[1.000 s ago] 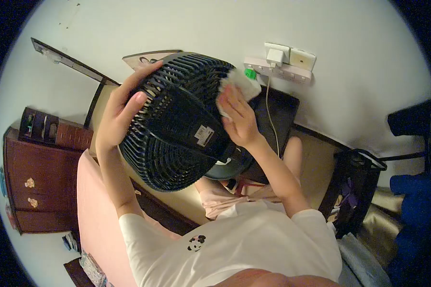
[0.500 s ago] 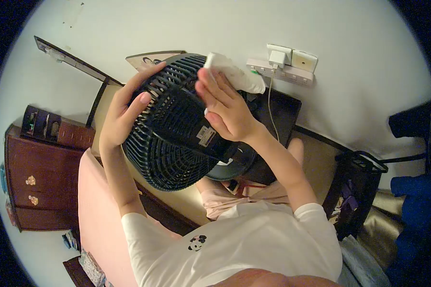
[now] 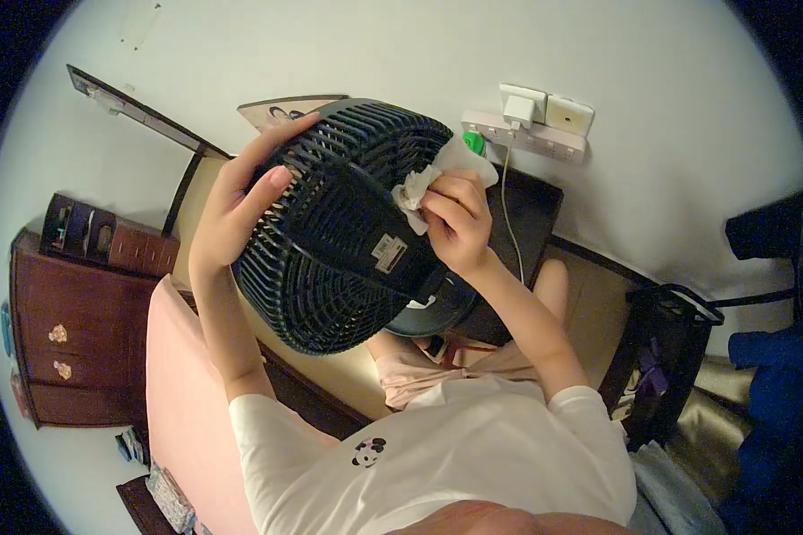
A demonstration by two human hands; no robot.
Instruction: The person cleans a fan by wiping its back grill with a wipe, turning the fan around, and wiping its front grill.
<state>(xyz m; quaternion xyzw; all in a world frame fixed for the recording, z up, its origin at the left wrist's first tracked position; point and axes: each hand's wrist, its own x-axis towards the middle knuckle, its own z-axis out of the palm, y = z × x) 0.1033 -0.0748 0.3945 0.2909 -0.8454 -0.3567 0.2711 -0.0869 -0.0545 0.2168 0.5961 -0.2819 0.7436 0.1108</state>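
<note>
A black electric fan (image 3: 326, 227) is tilted in front of me, its slatted back grille and a small label facing up. My left hand (image 3: 245, 196) grips the grille's left rim, the thumb on the back slats and the fingers reaching over the far edge. At the right side of the motor housing, my right hand (image 3: 459, 218) pinches a crumpled white tissue (image 3: 415, 190) with curled fingers. Part of the tissue spreads out behind the knuckles. The fan's round base (image 3: 437, 312) shows partly beneath the grille.
Behind the fan stands a dark small table (image 3: 531, 209). A power strip (image 3: 544, 138) with a white charger (image 3: 519, 109) and a cable is on the wall. A pink-covered bed (image 3: 183, 383) lies left, a black rack (image 3: 656, 357) right.
My right hand has gone from flat, stretched fingers to a curled pinch, bunching the tissue against the fan's back. My left hand keeps its hold; the fan has barely shifted.
</note>
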